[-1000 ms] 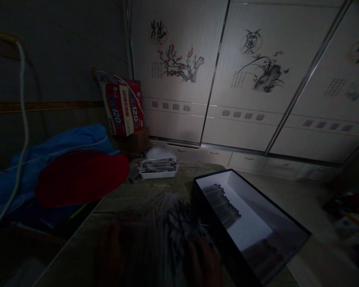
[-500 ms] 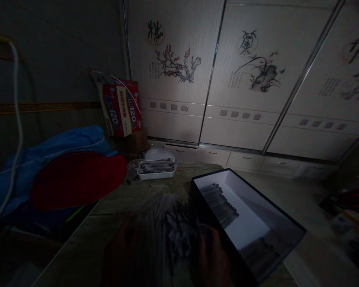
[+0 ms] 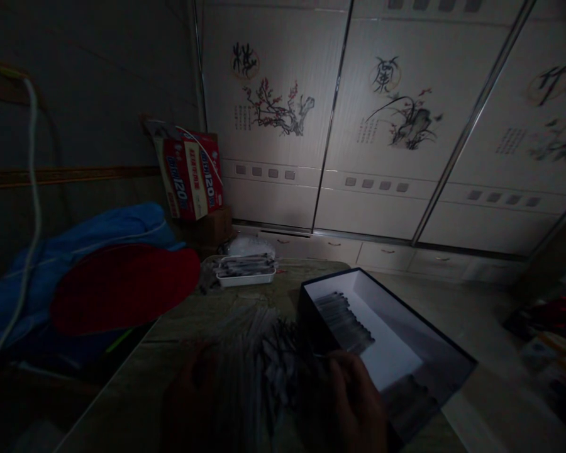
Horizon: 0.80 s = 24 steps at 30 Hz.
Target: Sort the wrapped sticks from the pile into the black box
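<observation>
The light is very dim. My right hand [image 3: 358, 399] is at the near long side of a dark box [image 3: 391, 302] with a white inside. Its fingers are curled together, and a small pale tip shows at them; what it belongs to is unclear. Left of it lies a loose pile of slender pen-like sticks [image 3: 278, 365], clear or whitish with dark parts. At the pile's left edge is my left hand [image 3: 191, 390], its fingers lost in shadow. Inside the box, one row of sticks [image 3: 344, 321] lies at the far end and another row [image 3: 412, 402] at the near end.
A white tray [image 3: 248, 279] of similar sticks stands at the table's back. On the left lie a red oval cloth-like item [image 3: 127, 289] and blue fabric [image 3: 99, 233]. A white cable [image 3: 33, 189] hangs there. Behind are a red carton [image 3: 191, 176] and sliding cabinet doors [image 3: 273, 201].
My right hand has moved right and slightly up, closer to the box, with its fingers drawn together. My left hand stays by the pile. The view has tilted slightly upward.
</observation>
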Each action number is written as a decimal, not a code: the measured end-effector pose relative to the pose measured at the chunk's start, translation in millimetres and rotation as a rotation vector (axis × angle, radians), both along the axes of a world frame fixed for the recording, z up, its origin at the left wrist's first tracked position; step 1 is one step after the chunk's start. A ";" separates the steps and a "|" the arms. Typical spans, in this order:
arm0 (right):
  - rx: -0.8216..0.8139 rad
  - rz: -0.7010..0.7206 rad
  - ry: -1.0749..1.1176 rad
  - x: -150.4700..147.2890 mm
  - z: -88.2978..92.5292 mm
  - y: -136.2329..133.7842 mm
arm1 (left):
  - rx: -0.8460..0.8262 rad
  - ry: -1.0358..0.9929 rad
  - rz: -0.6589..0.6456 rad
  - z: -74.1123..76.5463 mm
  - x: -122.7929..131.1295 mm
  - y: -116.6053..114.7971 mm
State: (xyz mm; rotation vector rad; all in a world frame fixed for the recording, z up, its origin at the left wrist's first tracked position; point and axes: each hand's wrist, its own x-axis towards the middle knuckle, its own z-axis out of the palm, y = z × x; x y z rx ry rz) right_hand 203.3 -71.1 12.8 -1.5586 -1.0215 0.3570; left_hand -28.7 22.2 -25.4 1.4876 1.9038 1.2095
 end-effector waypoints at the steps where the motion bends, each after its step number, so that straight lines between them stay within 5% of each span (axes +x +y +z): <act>1: 0.004 0.033 -0.030 8.8 9.8 -1.1 | 0.002 0.000 0.002 0.3 0.2 -0.5; 5: -0.101 0.082 -0.296 62.8 32.1 8.2 | -0.025 0.010 -0.002 3.1 2.7 -2.8; 8: -0.386 0.290 -0.586 103.1 22.9 23.0 | -0.046 0.006 -0.011 6.2 4.6 -5.4; 10: -0.438 0.391 -0.617 119.2 11.3 28.6 | -0.055 -0.004 -0.032 7.0 4.7 -6.9; 15: -0.471 0.631 -0.460 124.1 2.3 18.5 | -0.049 -0.011 -0.044 2.8 3.2 -8.8; 24: -0.665 0.629 -0.469 126.5 -6.4 10.1 | -0.072 -0.043 -0.057 2.1 2.5 -7.4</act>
